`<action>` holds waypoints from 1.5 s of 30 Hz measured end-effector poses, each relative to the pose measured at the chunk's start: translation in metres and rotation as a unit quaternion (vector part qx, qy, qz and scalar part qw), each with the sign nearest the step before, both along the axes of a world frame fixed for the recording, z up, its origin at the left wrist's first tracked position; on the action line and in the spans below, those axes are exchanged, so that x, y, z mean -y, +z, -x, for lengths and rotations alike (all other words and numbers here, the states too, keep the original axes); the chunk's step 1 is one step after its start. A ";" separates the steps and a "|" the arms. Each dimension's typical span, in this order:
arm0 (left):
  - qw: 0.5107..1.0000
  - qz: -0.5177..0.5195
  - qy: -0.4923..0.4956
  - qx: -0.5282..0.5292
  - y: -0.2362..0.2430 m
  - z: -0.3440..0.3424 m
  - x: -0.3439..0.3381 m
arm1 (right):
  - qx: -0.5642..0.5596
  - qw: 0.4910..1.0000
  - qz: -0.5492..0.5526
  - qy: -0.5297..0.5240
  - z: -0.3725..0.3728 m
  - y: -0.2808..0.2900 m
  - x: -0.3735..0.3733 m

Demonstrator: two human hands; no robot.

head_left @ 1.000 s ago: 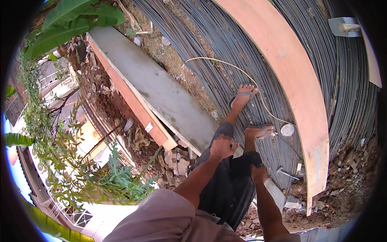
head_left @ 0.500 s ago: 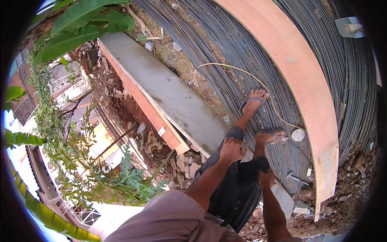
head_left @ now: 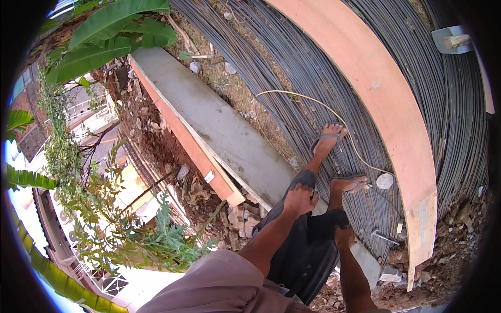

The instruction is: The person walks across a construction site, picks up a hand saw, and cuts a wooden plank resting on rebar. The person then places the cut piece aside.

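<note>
My left hand [head_left: 300, 200] rests on my left knee with its fingers curled in against the dark trouser leg [head_left: 301, 181]. My right hand [head_left: 344, 236] lies at my right knee, closed around the edge of the dark trouser leg [head_left: 326, 223]; most of its fingers are hidden. No tool shows in either hand. Both feet, in grey flip-flops, stand on a bed of long dark steel bars [head_left: 308, 68]. A hammer [head_left: 384, 237] lies on the bars near the lower right, apart from my right hand.
I sit on a concrete ledge [head_left: 209, 120] with an orange-brown board [head_left: 177, 128] along its side. A long plywood strip [head_left: 386, 88] crosses the bars. Also there: a yellowish hose [head_left: 323, 104], a white round stone [head_left: 384, 181], a metal-bladed tool [head_left: 453, 40], rubble and plants [head_left: 167, 229].
The view has shifted slightly, so feet and bars sit a little lower in it. Both hands stay at my knees, with no visible change in their hold.
</note>
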State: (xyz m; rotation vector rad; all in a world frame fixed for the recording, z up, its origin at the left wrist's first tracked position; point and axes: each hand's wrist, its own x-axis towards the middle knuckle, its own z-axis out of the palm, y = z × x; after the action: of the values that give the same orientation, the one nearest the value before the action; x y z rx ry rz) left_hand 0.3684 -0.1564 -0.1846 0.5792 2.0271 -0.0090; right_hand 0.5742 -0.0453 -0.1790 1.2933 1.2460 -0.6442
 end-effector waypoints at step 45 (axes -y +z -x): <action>0.731 -0.229 0.642 -0.028 0.083 -0.074 0.008 | -0.320 0.921 -0.053 0.218 -0.040 -0.021 -0.150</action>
State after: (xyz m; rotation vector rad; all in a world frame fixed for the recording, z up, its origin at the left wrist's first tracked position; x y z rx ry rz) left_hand 0.4420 -0.1649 -0.1017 -0.6668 2.0840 1.3350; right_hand 0.6139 0.1042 -0.1998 0.8504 2.0567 -0.7002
